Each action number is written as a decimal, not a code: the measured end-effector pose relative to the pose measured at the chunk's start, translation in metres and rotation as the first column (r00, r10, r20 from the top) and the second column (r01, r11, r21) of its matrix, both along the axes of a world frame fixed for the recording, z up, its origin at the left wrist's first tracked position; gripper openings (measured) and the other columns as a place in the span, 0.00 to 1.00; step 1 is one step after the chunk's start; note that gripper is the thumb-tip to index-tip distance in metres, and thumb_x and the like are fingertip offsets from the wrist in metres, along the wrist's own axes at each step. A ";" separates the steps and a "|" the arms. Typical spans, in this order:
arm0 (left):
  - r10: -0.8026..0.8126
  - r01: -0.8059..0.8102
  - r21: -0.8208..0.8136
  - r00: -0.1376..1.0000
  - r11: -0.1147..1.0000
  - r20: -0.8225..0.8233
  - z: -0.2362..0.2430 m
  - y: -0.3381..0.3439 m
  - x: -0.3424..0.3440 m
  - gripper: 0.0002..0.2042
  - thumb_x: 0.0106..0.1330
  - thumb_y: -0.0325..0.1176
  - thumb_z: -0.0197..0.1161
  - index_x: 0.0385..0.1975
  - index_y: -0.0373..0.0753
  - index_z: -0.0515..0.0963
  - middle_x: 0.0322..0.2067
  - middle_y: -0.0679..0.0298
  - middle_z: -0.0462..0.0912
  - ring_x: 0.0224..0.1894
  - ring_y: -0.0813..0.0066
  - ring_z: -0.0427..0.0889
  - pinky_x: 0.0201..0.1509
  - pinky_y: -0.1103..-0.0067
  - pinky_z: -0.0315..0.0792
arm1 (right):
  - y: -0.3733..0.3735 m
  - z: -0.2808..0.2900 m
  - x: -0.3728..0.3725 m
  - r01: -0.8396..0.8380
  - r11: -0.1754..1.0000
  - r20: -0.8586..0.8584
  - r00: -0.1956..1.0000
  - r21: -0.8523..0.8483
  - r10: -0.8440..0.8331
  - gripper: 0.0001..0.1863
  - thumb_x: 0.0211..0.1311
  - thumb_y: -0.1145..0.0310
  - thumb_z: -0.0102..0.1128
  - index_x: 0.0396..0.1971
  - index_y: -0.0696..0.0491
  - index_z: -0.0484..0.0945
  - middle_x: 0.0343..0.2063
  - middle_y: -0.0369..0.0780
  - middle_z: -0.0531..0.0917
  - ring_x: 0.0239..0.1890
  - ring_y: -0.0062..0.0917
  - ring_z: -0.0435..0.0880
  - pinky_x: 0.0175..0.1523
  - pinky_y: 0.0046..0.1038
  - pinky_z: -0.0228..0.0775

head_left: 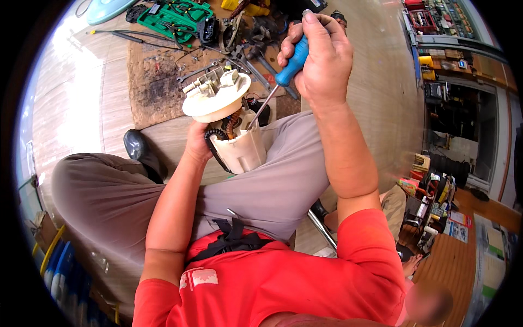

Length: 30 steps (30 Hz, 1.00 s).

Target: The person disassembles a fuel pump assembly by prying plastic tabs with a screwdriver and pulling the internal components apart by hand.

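My right hand [327,62] is closed around the blue handle of a screwdriver [294,64], its metal shaft slanting down to the left. The shaft's tip goes into the top of a cream plastic fuel pump module [239,155], where the exact contact is hidden. My left hand [197,143] grips the module from the left, under its round flange, with most fingers hidden behind it. A black corrugated hose and brown-orange wiring show between flange and body. The module is tilted and rests by my right thigh.
A stained cardboard sheet [158,82] lies ahead on the floor, with wrenches [197,72] and dark parts on it. Beyond is an open green tool case [174,19]. Stocked shelves [444,65] stand at the right; another person's hand [412,265] shows at the lower right.
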<state>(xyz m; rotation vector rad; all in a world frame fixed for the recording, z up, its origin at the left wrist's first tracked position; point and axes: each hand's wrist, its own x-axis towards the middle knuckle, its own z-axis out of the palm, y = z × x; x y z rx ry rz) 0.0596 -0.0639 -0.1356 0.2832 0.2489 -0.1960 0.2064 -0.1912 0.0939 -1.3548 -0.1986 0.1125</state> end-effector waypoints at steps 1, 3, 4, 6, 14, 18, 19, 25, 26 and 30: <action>-0.007 0.007 -0.018 1.000 1.000 0.001 0.001 0.000 0.000 0.26 0.70 0.39 0.55 0.64 0.31 0.67 0.58 0.49 0.78 0.57 0.58 0.81 0.63 0.64 0.74 | 0.000 0.000 -0.001 0.011 1.000 0.002 1.000 -0.016 -0.011 0.09 0.71 0.65 0.57 0.37 0.55 0.70 0.26 0.40 0.77 0.22 0.26 0.76 0.24 0.32 0.71; -0.013 0.013 -0.034 1.000 0.999 -0.001 0.003 0.000 -0.001 0.26 0.70 0.40 0.54 0.64 0.32 0.67 0.58 0.49 0.77 0.57 0.58 0.80 0.63 0.64 0.74 | -0.002 0.005 -0.002 0.016 1.000 0.020 1.000 -0.014 -0.016 0.10 0.71 0.65 0.57 0.36 0.55 0.70 0.26 0.40 0.77 0.22 0.26 0.76 0.25 0.32 0.72; -0.014 0.014 -0.033 1.000 0.999 -0.004 0.004 0.000 -0.001 0.26 0.71 0.40 0.54 0.65 0.32 0.67 0.58 0.49 0.77 0.57 0.58 0.80 0.63 0.64 0.75 | -0.003 0.007 -0.001 0.019 1.000 0.028 0.999 -0.013 -0.019 0.10 0.71 0.65 0.57 0.36 0.55 0.70 0.26 0.40 0.77 0.22 0.27 0.76 0.25 0.32 0.72; -0.018 0.017 -0.033 1.000 0.999 -0.008 0.003 0.000 -0.002 0.26 0.71 0.40 0.54 0.65 0.32 0.66 0.58 0.49 0.77 0.57 0.58 0.80 0.63 0.64 0.75 | -0.004 0.008 -0.001 0.026 1.000 0.026 0.999 -0.011 -0.025 0.10 0.71 0.64 0.57 0.36 0.55 0.70 0.26 0.40 0.77 0.22 0.27 0.76 0.25 0.33 0.72; -0.023 0.023 -0.014 1.000 1.000 -0.016 -0.001 0.001 0.001 0.26 0.72 0.42 0.54 0.65 0.32 0.67 0.58 0.49 0.77 0.57 0.58 0.80 0.61 0.64 0.76 | 0.001 0.002 -0.007 -0.010 0.999 0.033 0.999 -0.042 0.012 0.11 0.72 0.64 0.57 0.38 0.56 0.68 0.27 0.40 0.77 0.24 0.27 0.77 0.26 0.33 0.73; 0.011 -0.012 -0.022 0.999 1.000 -0.044 0.007 0.001 0.004 0.26 0.73 0.43 0.54 0.64 0.33 0.67 0.58 0.51 0.78 0.56 0.59 0.80 0.61 0.64 0.76 | 0.003 0.000 -0.013 -0.030 0.999 0.084 0.996 -0.026 0.032 0.09 0.71 0.69 0.56 0.40 0.56 0.67 0.32 0.42 0.77 0.28 0.28 0.77 0.32 0.35 0.75; 0.031 -0.032 -0.023 0.997 0.999 -0.066 0.005 0.000 0.005 0.26 0.73 0.44 0.54 0.64 0.33 0.67 0.57 0.51 0.78 0.56 0.59 0.80 0.61 0.63 0.76 | 0.004 -0.002 -0.015 -0.045 0.999 0.103 0.994 -0.016 0.046 0.08 0.70 0.70 0.55 0.41 0.56 0.66 0.33 0.42 0.77 0.29 0.29 0.77 0.34 0.36 0.75; 0.072 -0.071 0.012 0.992 0.997 -0.103 -0.009 0.007 0.012 0.28 0.75 0.51 0.50 0.64 0.35 0.67 0.57 0.54 0.78 0.55 0.59 0.80 0.62 0.62 0.74 | 0.008 -0.024 -0.023 -0.104 0.971 0.358 0.917 -0.217 0.178 0.14 0.67 0.79 0.56 0.47 0.57 0.62 0.38 0.43 0.76 0.34 0.28 0.78 0.42 0.35 0.77; 0.084 -0.083 0.007 0.990 0.997 -0.115 -0.009 0.008 0.013 0.27 0.75 0.50 0.50 0.63 0.35 0.68 0.57 0.54 0.78 0.55 0.59 0.80 0.61 0.62 0.74 | 0.009 -0.027 -0.023 -0.087 0.951 0.404 0.891 -0.295 0.207 0.15 0.67 0.80 0.56 0.47 0.56 0.62 0.38 0.43 0.76 0.35 0.28 0.79 0.43 0.35 0.78; 0.152 -0.147 0.037 0.970 0.988 -0.187 -0.014 0.009 0.017 0.25 0.75 0.50 0.50 0.60 0.34 0.71 0.54 0.55 0.80 0.52 0.60 0.81 0.59 0.63 0.75 | 0.012 -0.032 -0.022 -0.042 0.956 0.320 0.937 -0.290 0.138 0.18 0.62 0.74 0.68 0.44 0.59 0.66 0.35 0.39 0.82 0.35 0.20 0.81 0.41 0.24 0.77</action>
